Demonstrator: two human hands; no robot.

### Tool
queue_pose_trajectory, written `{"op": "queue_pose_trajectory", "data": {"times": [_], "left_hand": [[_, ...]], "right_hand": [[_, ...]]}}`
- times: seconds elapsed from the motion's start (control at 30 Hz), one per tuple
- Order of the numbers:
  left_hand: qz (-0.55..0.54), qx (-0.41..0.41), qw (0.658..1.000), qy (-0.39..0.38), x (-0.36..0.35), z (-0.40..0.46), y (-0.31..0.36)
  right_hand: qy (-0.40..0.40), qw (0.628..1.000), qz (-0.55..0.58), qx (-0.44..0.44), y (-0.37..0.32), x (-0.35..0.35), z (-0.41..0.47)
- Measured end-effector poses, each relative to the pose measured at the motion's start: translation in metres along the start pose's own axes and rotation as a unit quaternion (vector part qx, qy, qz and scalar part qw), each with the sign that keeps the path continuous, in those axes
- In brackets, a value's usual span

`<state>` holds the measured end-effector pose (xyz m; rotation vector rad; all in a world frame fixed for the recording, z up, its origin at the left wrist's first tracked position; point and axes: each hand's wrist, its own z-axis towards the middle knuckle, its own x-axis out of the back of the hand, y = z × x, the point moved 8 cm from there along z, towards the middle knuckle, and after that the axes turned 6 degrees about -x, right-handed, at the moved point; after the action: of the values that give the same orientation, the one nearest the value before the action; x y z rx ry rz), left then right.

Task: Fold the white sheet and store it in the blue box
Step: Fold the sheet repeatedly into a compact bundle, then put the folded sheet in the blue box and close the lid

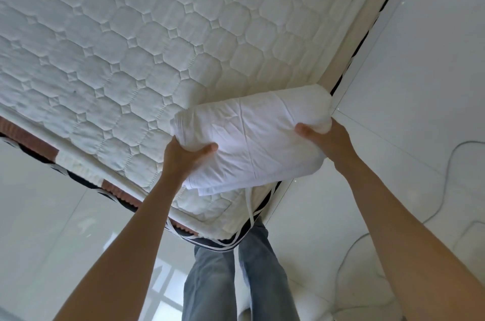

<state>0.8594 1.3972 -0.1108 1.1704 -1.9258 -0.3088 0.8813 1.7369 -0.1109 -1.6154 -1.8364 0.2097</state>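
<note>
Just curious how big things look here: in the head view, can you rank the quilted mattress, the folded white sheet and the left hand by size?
1. quilted mattress
2. folded white sheet
3. left hand, gripping the sheet's edge

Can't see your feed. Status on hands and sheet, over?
Left hand and right hand both gripping the folded sheet, one per end. Sheet over the mattress corner. Blue box not in view. Cable on floor, right.

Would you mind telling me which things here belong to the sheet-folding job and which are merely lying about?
Job: folded white sheet, gripped by left hand and right hand. The blue box is not in view.
Lying about: quilted mattress, cable on the floor.
</note>
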Motion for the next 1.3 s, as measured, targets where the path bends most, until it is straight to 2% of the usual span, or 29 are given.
{"op": "queue_pose_trajectory", "data": {"times": [0.17, 0.27, 0.57, 0.67, 0.8, 1.0, 1.1, 1.3], "left_hand": [[-0.060, -0.031, 0.998, -0.012, -0.004, -0.015, 0.055], [-0.090, -0.039, 0.994, -0.045, -0.021, -0.026, 0.117], [-0.053, -0.078, 0.995, -0.023, -0.106, -0.053, 0.339], [-0.048, -0.103, 0.994, 0.006, -0.130, -0.052, 0.410], [-0.052, -0.135, 0.990, -0.003, -0.161, -0.035, 0.512], [-0.104, -0.128, 0.984, -0.068, -0.209, 0.033, 0.669], [-0.123, -0.130, 0.981, -0.070, -0.232, 0.062, 0.748], [-0.152, -0.113, 0.980, -0.058, -0.287, 0.134, 0.890]], "right_hand": [[0.011, 0.996, 0.085, -0.020, 0.005, 0.044, -0.024], [0.008, 0.991, 0.126, -0.034, -0.007, 0.091, -0.031], [0.084, 0.986, 0.145, -0.026, -0.081, 0.301, -0.006], [0.105, 0.987, 0.121, -0.003, -0.119, 0.368, 0.013], [0.107, 0.990, 0.094, 0.019, -0.178, 0.448, 0.058], [0.074, 0.988, 0.131, 0.043, -0.292, 0.565, 0.148], [0.044, 0.985, 0.158, 0.052, -0.341, 0.615, 0.191], [0.064, 0.987, 0.114, 0.091, -0.453, 0.732, 0.291]]}}
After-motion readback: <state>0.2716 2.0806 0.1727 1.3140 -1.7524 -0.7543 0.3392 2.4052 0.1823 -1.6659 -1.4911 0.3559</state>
